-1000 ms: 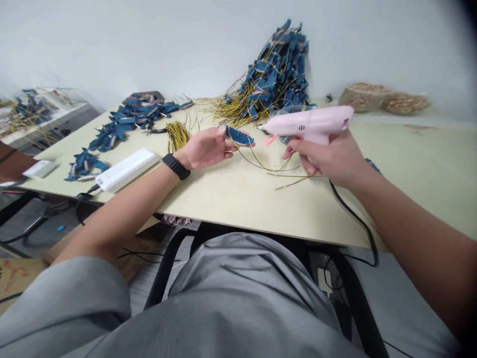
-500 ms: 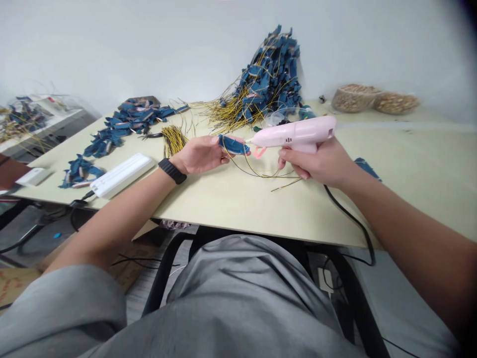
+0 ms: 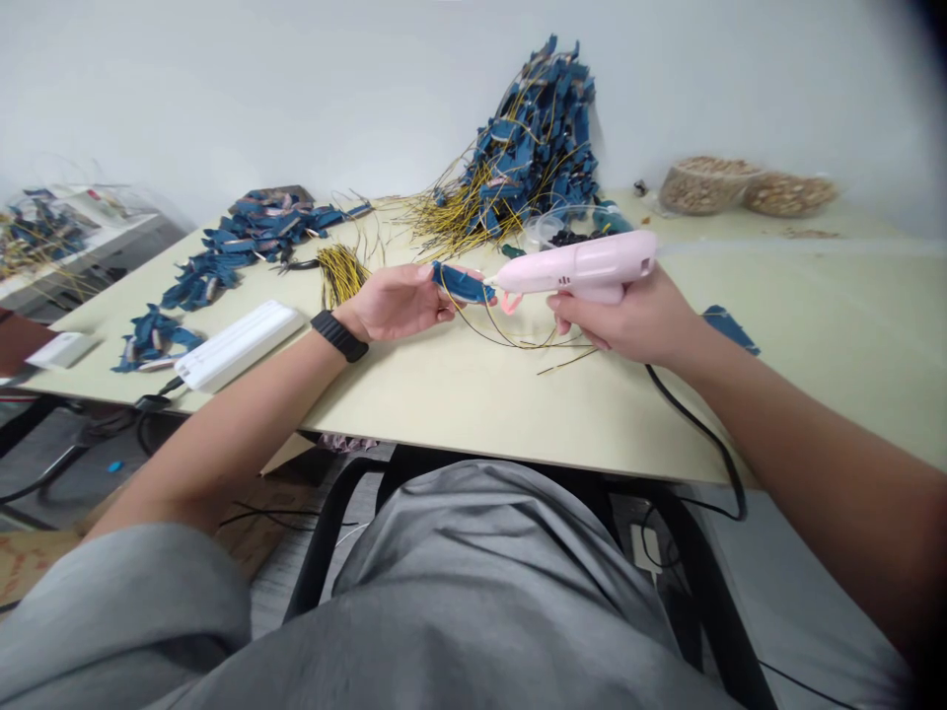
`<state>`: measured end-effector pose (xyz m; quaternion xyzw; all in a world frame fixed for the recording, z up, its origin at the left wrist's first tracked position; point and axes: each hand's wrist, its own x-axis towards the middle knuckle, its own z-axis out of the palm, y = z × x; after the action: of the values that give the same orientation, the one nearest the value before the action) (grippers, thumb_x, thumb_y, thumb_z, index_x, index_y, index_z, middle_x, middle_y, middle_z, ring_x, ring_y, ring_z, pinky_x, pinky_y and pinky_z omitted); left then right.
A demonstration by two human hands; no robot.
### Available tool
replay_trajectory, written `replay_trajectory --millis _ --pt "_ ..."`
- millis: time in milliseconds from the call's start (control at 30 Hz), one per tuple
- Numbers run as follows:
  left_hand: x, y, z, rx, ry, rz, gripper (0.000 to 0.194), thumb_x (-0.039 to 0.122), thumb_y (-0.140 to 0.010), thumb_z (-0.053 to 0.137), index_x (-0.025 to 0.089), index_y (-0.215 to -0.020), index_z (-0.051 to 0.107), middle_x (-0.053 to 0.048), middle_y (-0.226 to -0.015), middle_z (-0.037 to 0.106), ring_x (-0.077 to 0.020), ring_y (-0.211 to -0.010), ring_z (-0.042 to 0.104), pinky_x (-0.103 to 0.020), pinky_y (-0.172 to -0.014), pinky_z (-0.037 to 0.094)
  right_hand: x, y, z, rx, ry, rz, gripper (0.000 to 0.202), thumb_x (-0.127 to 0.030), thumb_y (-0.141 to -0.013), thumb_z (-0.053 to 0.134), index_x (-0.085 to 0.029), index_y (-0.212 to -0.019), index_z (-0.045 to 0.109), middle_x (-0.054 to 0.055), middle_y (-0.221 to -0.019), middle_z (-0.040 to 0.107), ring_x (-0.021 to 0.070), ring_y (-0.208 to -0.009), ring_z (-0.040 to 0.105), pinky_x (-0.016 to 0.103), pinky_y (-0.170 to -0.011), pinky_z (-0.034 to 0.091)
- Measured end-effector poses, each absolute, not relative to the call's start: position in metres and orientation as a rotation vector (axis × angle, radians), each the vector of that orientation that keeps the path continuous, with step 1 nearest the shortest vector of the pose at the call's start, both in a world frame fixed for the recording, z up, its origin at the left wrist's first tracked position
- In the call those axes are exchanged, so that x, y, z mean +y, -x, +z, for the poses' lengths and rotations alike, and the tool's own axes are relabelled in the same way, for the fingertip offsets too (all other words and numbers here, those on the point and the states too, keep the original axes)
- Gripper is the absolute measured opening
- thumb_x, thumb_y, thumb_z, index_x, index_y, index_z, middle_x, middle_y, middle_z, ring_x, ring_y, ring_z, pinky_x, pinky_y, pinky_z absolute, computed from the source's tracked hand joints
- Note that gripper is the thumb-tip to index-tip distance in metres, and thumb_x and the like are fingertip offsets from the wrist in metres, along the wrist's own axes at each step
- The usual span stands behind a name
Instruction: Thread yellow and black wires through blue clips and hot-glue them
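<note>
above the table (image 3: 444, 404), with free room toward its near edge, the left hand (image 3: 400, 304) pinches a blue piece (image 3: 460, 284) beside the pink glue gun (image 3: 581, 264) clasped by the right hand (image 3: 640, 320), yellow wires (image 3: 340, 273) and a blue heap (image 3: 544, 138) behind.

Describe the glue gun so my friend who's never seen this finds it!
Find the big pale table. Over it, the right grip holds the glue gun, pointed at the blue piece in the left grip. Its pale pink body sets it apart from that piece and the blue pile behind.
</note>
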<state>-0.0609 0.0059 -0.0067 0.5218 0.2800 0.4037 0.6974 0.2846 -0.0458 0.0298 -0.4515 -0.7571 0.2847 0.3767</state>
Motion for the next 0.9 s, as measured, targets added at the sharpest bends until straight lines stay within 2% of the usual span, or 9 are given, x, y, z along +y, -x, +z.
replay_trajectory --millis 133,267,400,533,733,900 --pt "0.0058 0.0567 -0.0066 0.565 -1.184 0.900 0.043 0.051 -0.101 0.092 0.013 -0.120 0.094 -0.015 -0.116 0.095 -0.0207 -0.091 0.088 -0.027 -0.076 0.066 -0.0448 -0.2854 0.0292 -1.949 1.171 0.781 0.031 -0.056 -0.087 0.093 -0.031 -0.088 0.076 0.005 -0.073 0.076 0.0350 -0.081 0.081 0.053 -0.083 0.072" --pt "0.0069 0.0563 -0.0077 0.589 -1.185 0.883 0.046 0.055 -0.108 0.088 0.012 -0.126 0.094 -0.013 -0.115 0.095 -0.0208 -0.098 0.089 -0.028 -0.083 0.066 -0.0440 -0.2865 0.0263 -1.950 1.204 0.705 0.027 -0.052 -0.087 0.094 -0.031 -0.088 0.077 0.007 -0.085 0.083 0.0361 -0.088 0.084 0.055 -0.091 0.075" --pt "0.0070 0.0573 -0.0087 0.612 -1.186 0.900 0.044 0.054 -0.115 0.082 0.013 -0.126 0.093 -0.012 -0.112 0.094 -0.0224 -0.097 0.088 -0.031 -0.084 0.065 -0.0440 -0.2863 0.0236 -1.952 1.231 0.645 0.027 -0.052 -0.088 0.093 -0.031 -0.091 0.077 0.007 -0.089 0.085 0.0383 -0.093 0.085 0.059 -0.098 0.076" --pt "0.0079 0.0593 -0.0094 0.573 -1.185 0.875 0.045 0.054 -0.113 0.085 0.012 -0.128 0.093 -0.015 -0.117 0.096 -0.0221 -0.101 0.089 -0.030 -0.088 0.065 -0.0449 -0.2842 0.0236 -1.950 1.216 0.600 0.026 -0.052 -0.086 0.089 -0.031 -0.089 0.073 0.008 -0.090 0.084 0.0402 -0.096 0.085 0.061 -0.099 0.075" --pt "0.0078 0.0584 -0.0073 0.591 -1.182 0.875 0.040 0.052 -0.119 0.078 0.015 -0.117 0.093 -0.015 -0.117 0.095 -0.0222 -0.097 0.089 -0.030 -0.086 0.066 -0.0493 -0.2823 0.0267 -1.933 1.218 0.635 0.023 -0.049 -0.088 0.089 -0.031 -0.091 0.075 0.008 -0.089 0.081 0.0415 -0.107 0.087 0.060 -0.106 0.075" --pt "0.0055 0.0555 -0.0046 0.590 -1.183 0.872 0.034 0.048 -0.116 0.082 0.016 -0.108 0.091 -0.015 -0.113 0.095 -0.0237 -0.098 0.089 -0.030 -0.084 0.066 -0.0505 -0.2828 0.0279 -1.920 1.225 0.622 0.023 -0.047 -0.087 0.091 -0.031 -0.091 0.074 0.006 -0.087 0.078 0.0404 -0.108 0.086 0.056 -0.101 0.076"
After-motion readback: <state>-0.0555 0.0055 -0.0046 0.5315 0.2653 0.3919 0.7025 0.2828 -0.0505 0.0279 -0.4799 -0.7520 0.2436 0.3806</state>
